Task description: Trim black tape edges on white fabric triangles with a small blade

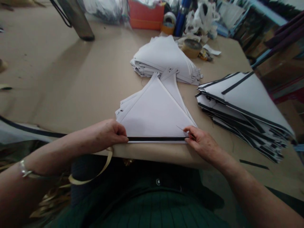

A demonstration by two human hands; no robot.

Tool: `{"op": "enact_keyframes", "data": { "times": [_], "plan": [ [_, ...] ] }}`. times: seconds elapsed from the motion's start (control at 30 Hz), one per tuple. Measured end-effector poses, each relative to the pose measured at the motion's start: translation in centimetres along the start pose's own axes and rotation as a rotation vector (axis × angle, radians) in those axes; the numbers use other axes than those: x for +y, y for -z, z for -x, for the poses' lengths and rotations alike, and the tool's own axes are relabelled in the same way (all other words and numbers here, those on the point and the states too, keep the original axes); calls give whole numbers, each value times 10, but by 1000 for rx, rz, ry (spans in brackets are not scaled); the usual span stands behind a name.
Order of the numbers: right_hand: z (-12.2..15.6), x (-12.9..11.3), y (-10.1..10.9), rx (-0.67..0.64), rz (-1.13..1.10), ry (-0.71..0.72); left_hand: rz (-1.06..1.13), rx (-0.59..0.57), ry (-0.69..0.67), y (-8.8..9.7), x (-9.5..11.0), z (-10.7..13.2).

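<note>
A white, roughly triangular panel (pixel 156 110) lies at the table's near edge on several others like it. Along its near edge runs a straight black tape strip (pixel 156 139). My left hand (pixel 111 133) pinches the strip's left end, thumb and finger together. At the right end my right hand (pixel 197 137) is closed over the strip and the panel's corner. From its fingers juts a thin pointed thing (pixel 180 128), too fine to name. A pale yellow ribbon-like strip (pixel 109 158) hangs in a loop below my left hand.
White panels (pixel 166 53) are stacked behind; black-edged panels (pixel 249 98) lie in a pile to the right. A brown tape roll (pixel 192 48), a red box (pixel 146 15) and a blue bottle (pixel 182 17) stand at the back. A metal post (pixel 76 20) stands at left. A short black strip (pixel 254 164) lies at right.
</note>
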State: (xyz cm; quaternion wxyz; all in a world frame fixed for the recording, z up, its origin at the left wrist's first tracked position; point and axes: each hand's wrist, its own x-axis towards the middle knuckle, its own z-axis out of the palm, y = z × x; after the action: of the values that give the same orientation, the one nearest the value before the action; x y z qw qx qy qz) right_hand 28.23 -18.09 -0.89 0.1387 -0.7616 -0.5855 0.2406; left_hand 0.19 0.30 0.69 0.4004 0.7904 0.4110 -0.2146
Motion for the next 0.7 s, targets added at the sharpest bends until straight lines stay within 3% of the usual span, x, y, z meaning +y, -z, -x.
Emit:
{"op": "enact_keyframes", "data": {
  "times": [0.17, 0.37, 0.7],
  "plan": [
    [0, -1, -1, -23, 25, -16, -24, 26, 48, 16, -53, 13],
    [-2, 3, -2, -22, 36, -35, -56, 55, 205, 32, -116, 37],
    [-8, 15, -4, -22, 55, -36, -83, 84, 384, 52, -177, 69]
  ]
}}
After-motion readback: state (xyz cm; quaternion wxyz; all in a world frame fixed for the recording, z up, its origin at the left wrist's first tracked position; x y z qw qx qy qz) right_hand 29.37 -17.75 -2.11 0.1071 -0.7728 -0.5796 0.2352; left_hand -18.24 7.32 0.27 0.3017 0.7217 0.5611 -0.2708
